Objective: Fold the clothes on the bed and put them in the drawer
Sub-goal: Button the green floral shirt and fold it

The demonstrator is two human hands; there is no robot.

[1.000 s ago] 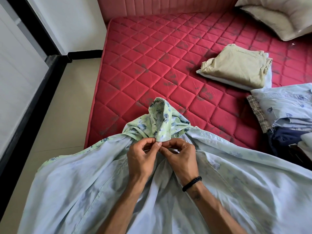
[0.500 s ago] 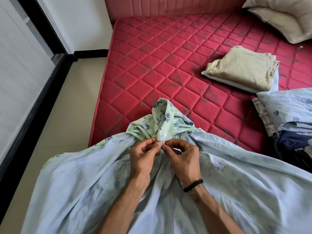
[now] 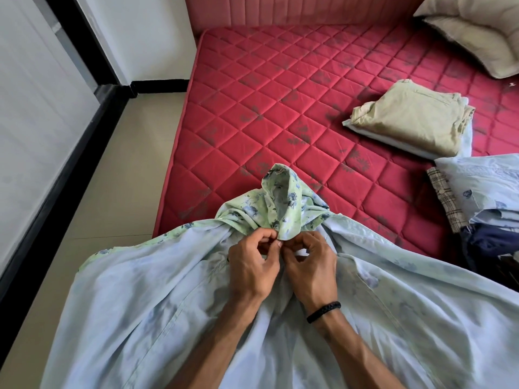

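Green floral shirt point(image 3: 280, 203) collar pinched between left hand point(image 3: 252, 265) and right hand point(image 3: 311, 269), both hands touching.

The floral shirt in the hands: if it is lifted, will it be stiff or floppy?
Probably floppy: the shirt drapes in soft folds and bunches where both hands pinch it. Likely light too, since fingertips alone gather it.

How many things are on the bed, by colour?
Green floral shirt, held by both hands: 1
Beige folded trousers: 1
Light blue shirt: 1
Checked garment: 1
Navy garment: 1
Cream pillow: 1
Total: 6
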